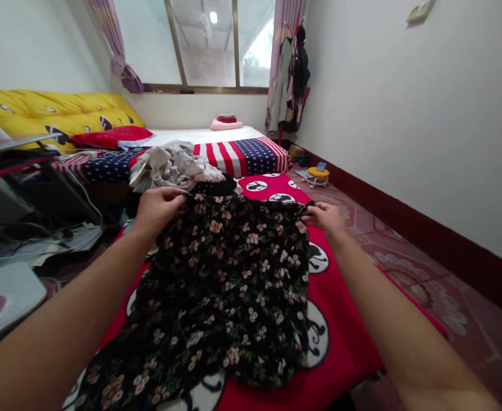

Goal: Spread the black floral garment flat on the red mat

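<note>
A black floral garment (234, 274) is spread over a red blanket (345, 325) with white printed circles. Its exact kind I cannot tell. My left hand (159, 211) pinches the garment's far left corner, and my right hand (326, 218) pinches the far right corner. Between them the far edge is stretched nearly straight. The near part fans out toward the lower left and lies on the blanket. Just beyond the far edge sits a heap of grey and white clothes (171, 165), with a black dotted cloth (214, 186) beside it.
Farther back stands a bed with a star-and-stripe cover (251, 157), folded clothes (226, 121) and a yellow cushion (63, 111). A desk (15, 148) and a white chair (11, 297) are at left. At right are a small yellow stool (318, 173), a coat rack (291, 80) and the wall.
</note>
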### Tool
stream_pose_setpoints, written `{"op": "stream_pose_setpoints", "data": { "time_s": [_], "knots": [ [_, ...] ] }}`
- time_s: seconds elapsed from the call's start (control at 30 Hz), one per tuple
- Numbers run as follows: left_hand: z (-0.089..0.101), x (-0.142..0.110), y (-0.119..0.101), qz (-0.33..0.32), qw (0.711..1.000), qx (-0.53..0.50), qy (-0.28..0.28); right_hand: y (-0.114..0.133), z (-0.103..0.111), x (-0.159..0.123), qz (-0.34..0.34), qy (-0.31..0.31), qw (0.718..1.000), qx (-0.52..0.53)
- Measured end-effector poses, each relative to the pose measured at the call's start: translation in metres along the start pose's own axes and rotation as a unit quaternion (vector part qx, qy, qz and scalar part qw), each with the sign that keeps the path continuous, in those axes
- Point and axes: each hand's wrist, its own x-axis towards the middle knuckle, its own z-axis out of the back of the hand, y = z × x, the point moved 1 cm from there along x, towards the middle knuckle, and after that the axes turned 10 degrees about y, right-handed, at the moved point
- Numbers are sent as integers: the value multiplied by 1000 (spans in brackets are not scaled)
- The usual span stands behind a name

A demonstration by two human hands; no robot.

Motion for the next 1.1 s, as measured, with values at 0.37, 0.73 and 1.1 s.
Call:
{"op": "stream_pose_setpoints", "data": {
  "time_s": [0.37,0.73,1.1],
  "knots": [
    [-65,-113,38,-120,981,77,133,-88,-5,-87,59,34,991,-119],
    [-118,-232,43,-107,962,159,194,-49,-71,-97,153,152,941,-261],
    [-145,-239,41,-131,960,225,105,-47,-69,-31,2,8,920,-391]
  ]
}}
